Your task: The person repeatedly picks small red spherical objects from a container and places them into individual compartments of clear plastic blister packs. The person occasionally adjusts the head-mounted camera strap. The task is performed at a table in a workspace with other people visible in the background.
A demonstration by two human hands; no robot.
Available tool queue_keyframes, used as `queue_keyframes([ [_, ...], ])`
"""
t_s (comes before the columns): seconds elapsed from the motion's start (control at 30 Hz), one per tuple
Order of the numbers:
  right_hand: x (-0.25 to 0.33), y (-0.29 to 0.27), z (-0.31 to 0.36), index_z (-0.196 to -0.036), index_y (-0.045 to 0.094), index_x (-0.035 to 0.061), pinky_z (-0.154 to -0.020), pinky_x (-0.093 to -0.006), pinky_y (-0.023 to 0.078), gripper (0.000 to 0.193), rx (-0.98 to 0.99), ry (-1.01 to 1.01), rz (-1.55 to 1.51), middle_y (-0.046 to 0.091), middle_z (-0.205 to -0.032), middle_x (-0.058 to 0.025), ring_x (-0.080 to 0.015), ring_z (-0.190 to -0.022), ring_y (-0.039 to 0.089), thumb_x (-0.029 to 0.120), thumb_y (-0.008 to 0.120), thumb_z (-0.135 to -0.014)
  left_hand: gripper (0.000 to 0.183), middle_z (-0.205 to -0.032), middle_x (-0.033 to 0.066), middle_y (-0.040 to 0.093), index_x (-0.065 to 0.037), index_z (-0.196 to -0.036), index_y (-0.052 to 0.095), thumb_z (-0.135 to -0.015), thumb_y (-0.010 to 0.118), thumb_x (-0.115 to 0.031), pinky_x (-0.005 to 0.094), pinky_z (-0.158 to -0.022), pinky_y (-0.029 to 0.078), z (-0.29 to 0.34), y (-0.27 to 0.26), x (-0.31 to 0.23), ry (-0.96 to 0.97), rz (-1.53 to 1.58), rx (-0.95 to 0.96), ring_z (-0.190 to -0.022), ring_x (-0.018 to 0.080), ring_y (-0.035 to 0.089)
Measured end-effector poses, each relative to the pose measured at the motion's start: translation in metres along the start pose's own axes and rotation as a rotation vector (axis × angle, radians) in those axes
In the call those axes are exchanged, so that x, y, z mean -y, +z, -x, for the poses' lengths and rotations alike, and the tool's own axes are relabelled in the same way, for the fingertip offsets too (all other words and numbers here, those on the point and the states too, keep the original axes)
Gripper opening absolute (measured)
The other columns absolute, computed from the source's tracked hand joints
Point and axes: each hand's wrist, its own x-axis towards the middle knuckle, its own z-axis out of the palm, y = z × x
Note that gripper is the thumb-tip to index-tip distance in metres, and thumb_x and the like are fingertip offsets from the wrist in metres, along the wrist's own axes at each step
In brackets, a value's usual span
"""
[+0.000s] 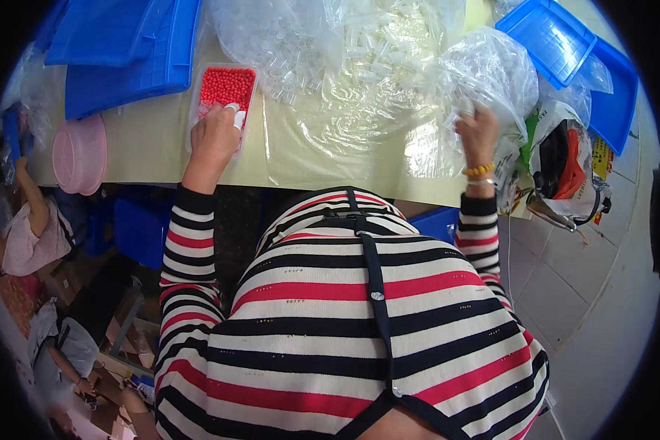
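Nearest to us, our striped sweater [345, 323] filled the lower middle of the view and hid the near edge of the counter [147, 147] and whatever lay under it. To our lower left, other people [33, 235] sat low by the floor, blurred and cut off by the dark rim; we could not make out what they were handling.

Our left hand [214, 136] rested at the near end of a clear tray of small red beads [227, 86]. Its fingers were curled down into the tray, with white-tipped fingertips touching the beads, but the hand itself covered what, if anything, it pinched. Our right hand [478, 132], wearing a yellow bead bracelet [479, 170], was closed on the crinkled plastic of a clear bag [491, 73] stuffed with small transparent parts; the fingers sank into the folds.

Between the hands lay a wrinkled clear plastic sheet [359, 125], and beyond it more bags of clear tubes [330, 37], their contents hard to tell apart through glare. A pink round lid [79, 154] sat at the counter's left end. Blue trays [125, 51] lay far left, and others [572, 51] far right, partly cropped. A bag with something red and black [568, 165] hung right of the counter.
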Motion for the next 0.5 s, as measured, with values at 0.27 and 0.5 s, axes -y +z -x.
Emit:
queue_keyframes([
  [0.27,0.125,0.111,0.007,-0.083,0.061,-0.0002,-0.068,-0.0426,0.051,0.012,0.197,-0.536,0.024,0.057,-0.089,-0.0196,-0.0366,-0.076,0.060,0.009,0.059,-0.076,0.019,-0.085,0.0249,0.062,0.001,-0.091,0.062,-0.076,0.051,-0.003,0.0480,-0.075,0.047,-0.019,0.000,-0.003,0.102,-0.144,0.138,-0.084,0.0419,0.060],
  [0.5,0.138,0.133,0.015,-0.075,0.059,0.0002,-0.068,-0.0435,0.051,0.007,0.226,-0.519,0.053,0.054,-0.086,-0.0200,-0.0365,-0.080,0.059,0.007,0.059,-0.072,0.023,-0.093,0.0236,0.062,0.004,-0.095,0.062,-0.075,0.051,0.004,0.0432,-0.081,0.047,-0.016,0.010,0.011,0.055,0.157,-0.060,-0.088,0.0383,0.061],
])
